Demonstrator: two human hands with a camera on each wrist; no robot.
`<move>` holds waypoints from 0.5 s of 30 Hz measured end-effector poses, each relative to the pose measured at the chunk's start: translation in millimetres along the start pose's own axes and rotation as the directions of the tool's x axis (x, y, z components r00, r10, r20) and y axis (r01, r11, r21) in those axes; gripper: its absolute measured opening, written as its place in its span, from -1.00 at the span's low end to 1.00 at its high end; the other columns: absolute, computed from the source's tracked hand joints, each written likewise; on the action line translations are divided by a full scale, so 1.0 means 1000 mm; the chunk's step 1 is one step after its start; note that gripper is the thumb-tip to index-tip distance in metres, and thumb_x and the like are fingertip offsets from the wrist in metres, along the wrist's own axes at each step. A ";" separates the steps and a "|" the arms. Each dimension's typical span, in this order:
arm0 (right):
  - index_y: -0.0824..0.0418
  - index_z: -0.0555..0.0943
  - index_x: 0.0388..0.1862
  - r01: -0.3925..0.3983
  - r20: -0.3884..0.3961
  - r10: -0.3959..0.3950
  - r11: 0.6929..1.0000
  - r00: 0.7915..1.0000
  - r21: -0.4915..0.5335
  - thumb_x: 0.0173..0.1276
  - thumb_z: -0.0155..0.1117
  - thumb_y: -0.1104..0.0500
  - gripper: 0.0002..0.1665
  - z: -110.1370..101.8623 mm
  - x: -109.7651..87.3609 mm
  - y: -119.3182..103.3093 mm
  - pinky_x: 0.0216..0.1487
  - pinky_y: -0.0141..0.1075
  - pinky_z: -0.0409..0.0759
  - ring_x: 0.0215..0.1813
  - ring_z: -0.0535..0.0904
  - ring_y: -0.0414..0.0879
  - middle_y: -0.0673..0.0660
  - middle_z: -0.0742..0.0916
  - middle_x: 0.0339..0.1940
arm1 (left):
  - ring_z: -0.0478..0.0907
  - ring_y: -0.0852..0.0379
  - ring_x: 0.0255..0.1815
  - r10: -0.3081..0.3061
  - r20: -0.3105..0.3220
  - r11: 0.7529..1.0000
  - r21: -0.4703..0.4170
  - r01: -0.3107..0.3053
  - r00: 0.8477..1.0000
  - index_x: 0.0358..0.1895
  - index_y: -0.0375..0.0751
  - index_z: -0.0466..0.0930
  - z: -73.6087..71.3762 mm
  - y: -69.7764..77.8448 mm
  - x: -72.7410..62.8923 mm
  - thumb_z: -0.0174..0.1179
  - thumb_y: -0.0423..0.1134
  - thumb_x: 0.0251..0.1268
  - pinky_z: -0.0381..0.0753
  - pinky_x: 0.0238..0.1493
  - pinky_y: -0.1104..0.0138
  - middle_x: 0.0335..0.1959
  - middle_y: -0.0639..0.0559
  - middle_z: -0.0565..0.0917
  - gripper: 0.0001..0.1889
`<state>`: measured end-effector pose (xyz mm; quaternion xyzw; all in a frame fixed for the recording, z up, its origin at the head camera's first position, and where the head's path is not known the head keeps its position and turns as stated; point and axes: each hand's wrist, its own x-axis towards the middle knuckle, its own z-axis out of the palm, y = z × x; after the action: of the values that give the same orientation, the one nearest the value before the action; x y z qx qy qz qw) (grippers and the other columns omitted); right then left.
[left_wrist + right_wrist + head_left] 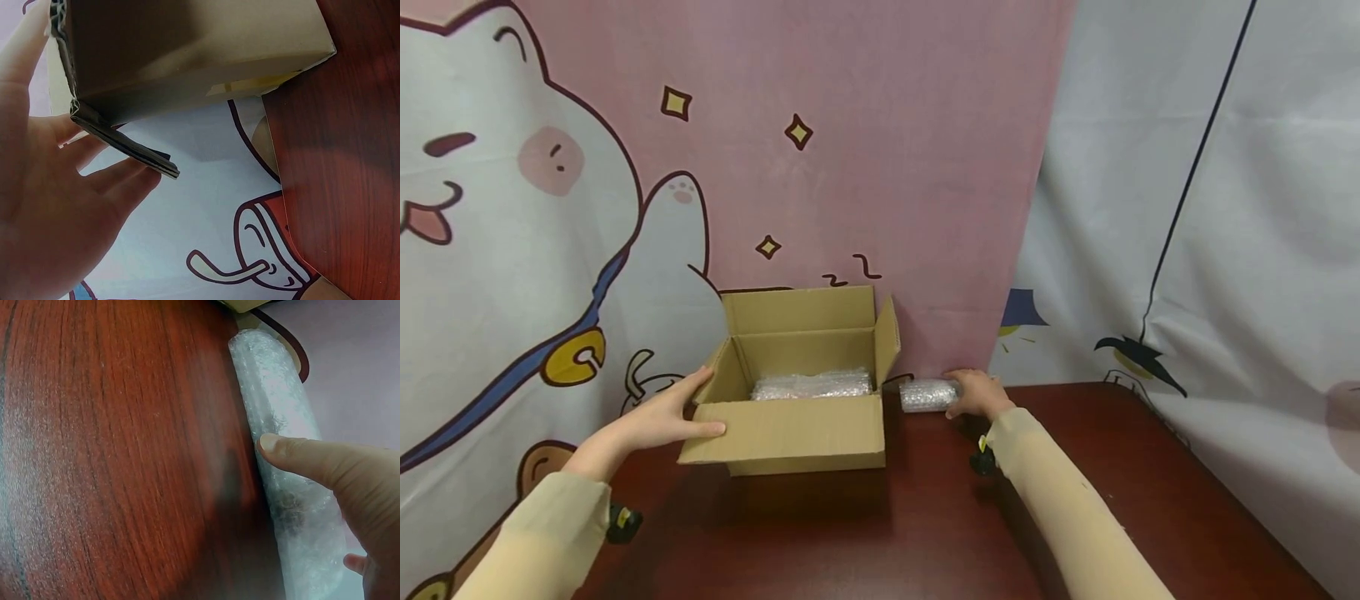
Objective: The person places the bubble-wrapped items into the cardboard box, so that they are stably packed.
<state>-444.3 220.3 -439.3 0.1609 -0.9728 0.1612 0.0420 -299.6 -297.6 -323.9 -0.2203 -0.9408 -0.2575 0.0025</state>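
An open cardboard box (pixel 805 433) stands on the table with its flaps spread. My left hand (pixel 658 417) grips its left corner, the thumb over the front flap and the fingers behind the side flap (pixel 125 142). Clear bubble wrap (pixel 812 385) shows inside the box. Right of the box, a bubble-wrapped roll (pixel 927 396) lies along the table's back edge. My right hand (pixel 976 395) holds the roll at its right end. In the right wrist view the thumb (pixel 294 453) presses its near side, and most fingers are hidden behind it.
The dark red wooden table (pixel 940 517) reaches back to a printed curtain (pixel 887 167), which hangs right behind the box and the roll. A small dark device (pixel 982 458) is worn at the right wrist, and another (pixel 623 523) at the left.
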 end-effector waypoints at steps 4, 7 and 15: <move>0.09 0.49 0.35 -0.014 0.003 0.014 0.999 1.000 -0.031 -0.15 0.66 -0.03 0.00 0.004 0.001 0.002 0.13 0.31 0.25 0.35 0.36 0.17 0.18 0.54 0.32 | -0.06 -0.47 0.44 0.004 0.001 1.000 0.000 -0.004 1.000 0.51 -0.45 -0.11 0.001 -0.001 -0.001 0.39 0.05 0.13 0.09 0.25 -0.32 0.48 -0.48 -0.03 0.09; 0.07 0.49 0.35 -0.020 -0.003 0.020 0.999 1.000 -0.044 -0.15 0.66 -0.04 0.00 0.006 0.002 0.002 0.12 0.32 0.24 0.35 0.35 0.18 0.17 0.54 0.32 | -0.05 -0.47 0.44 0.009 -0.003 1.000 0.004 -0.009 1.000 0.51 -0.46 -0.11 0.001 -0.002 0.000 0.39 0.05 0.13 0.10 0.25 -0.32 0.47 -0.49 -0.02 0.09; 0.05 0.48 0.36 -0.039 0.009 0.039 0.998 0.999 -0.057 -0.12 0.65 -0.04 -0.01 0.004 0.003 -0.002 0.13 0.36 0.20 0.37 0.30 0.21 0.18 0.52 0.34 | -0.07 -0.46 0.45 -0.005 -0.006 1.000 0.010 0.005 1.000 0.51 -0.44 -0.10 0.002 -0.004 0.000 0.38 0.07 0.13 0.08 0.26 -0.32 0.48 -0.48 -0.03 0.09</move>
<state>-446.3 216.2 -442.6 0.1416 -0.9801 0.1335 0.0384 -300.9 -299.6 -327.5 -0.2171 -0.9427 -0.2534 0.0057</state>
